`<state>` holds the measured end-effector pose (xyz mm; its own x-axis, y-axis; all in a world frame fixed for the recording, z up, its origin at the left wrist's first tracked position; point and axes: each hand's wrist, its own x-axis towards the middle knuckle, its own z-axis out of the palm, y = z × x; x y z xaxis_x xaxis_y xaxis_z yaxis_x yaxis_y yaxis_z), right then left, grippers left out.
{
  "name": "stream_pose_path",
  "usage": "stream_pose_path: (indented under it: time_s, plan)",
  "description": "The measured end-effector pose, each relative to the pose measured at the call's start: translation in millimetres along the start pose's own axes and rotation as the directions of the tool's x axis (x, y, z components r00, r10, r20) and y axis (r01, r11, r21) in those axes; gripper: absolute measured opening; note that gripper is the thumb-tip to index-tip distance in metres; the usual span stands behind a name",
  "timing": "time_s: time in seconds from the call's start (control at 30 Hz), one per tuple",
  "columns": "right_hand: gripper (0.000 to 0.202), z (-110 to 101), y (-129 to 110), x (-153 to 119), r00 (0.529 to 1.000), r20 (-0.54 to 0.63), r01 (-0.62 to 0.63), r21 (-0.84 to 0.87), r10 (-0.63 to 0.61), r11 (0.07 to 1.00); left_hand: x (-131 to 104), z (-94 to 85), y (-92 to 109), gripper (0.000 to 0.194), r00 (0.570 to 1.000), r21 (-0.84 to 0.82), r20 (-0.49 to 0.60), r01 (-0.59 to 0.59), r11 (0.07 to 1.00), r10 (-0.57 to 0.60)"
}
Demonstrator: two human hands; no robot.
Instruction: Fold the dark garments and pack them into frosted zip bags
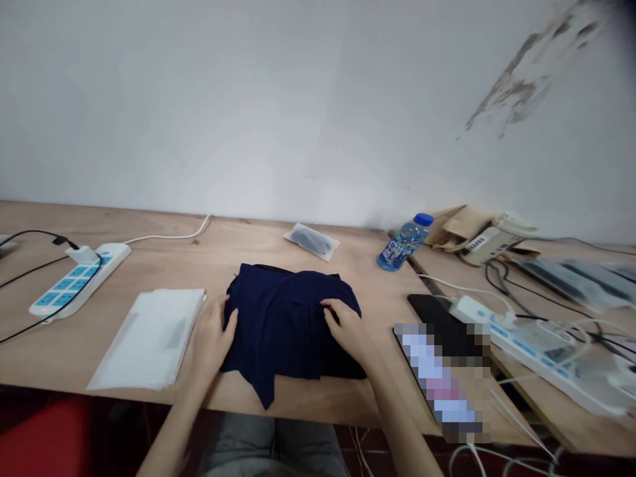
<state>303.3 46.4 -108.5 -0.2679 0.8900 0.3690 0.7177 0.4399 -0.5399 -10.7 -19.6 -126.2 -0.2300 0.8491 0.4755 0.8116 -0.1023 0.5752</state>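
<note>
A bunched dark blue cloth, perhaps a garment, lies on the wooden table in front of me. One pointed corner of it hangs toward the table's front edge, and a darker layer shows beneath. My left hand rests at the cloth's left edge, thumb and fingers apart, fingertips touching it. Over the right part of the cloth, my right hand has thumb and forefinger closed on a bit of the fabric. Left of the cloth lies a flat pile of translucent white plastic bags.
Behind the cloth lies a small packaged item. A blue-capped bottle leans at the back right. Power strips sit left and right, with trailing cables. A phone with a pixelated screen and a black pouch lie to my right.
</note>
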Motion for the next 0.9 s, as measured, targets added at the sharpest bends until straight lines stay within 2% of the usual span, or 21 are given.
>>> stream_pose_path:
  time_s: [0.07,0.13,0.2,0.27,0.4,0.5,0.6,0.77,0.9]
  plan:
    - [0.029,2.1,-0.3,-1.6,0.999,0.019,0.044,-0.05,-0.043,0.998,31.9,4.3,-4.9,0.036,1.0,0.099,0.03,-0.013,0.995,0.01]
    - [0.031,2.5,-0.2,-2.3,0.997,0.036,0.066,-0.081,-0.064,0.995,56.1,7.7,-8.6,0.027,0.994,0.244,0.109,0.005,0.97,-0.032]
    - [0.031,1.9,0.2,-3.0,0.997,0.049,0.072,-0.094,-0.067,0.993,71.3,8.7,-11.4,0.019,0.983,0.343,0.167,0.014,0.939,-0.076]
    - [0.031,1.0,0.8,-4.1,0.996,0.053,0.072,-0.097,-0.067,0.993,78.9,8.2,-13.5,0.015,0.977,0.366,0.195,0.012,0.931,-0.089]
    - [0.03,1.1,2.2,-5.7,0.997,0.053,0.068,-0.093,-0.064,0.993,79.4,10.1,-14.9,0.013,0.966,0.337,0.24,0.013,0.941,-0.1]
    - [0.03,3.1,2.8,-5.0,0.997,0.06,0.063,-0.099,-0.057,0.993,75.2,16.0,-14.5,0.026,0.958,0.307,0.256,0.048,0.951,-0.13]
    - [0.029,5.2,3.3,-3.6,0.997,0.06,0.06,-0.101,-0.054,0.993,80.1,20.8,-15.7,0.027,0.955,0.26,0.252,0.087,0.962,-0.155]
    - [0.029,6.9,4.7,-4.9,0.997,0.06,0.057,-0.09,-0.052,0.994,123.5,22.1,-27.0,0.026,0.96,0.146,0.21,0.155,0.977,-0.183]
    - [0.029,9.2,4.3,-9.3,0.999,0.035,0.042,-0.084,-0.04,0.996,153.8,30.8,-38.7,0.027,0.956,0.075,0.23,0.171,0.982,-0.184]
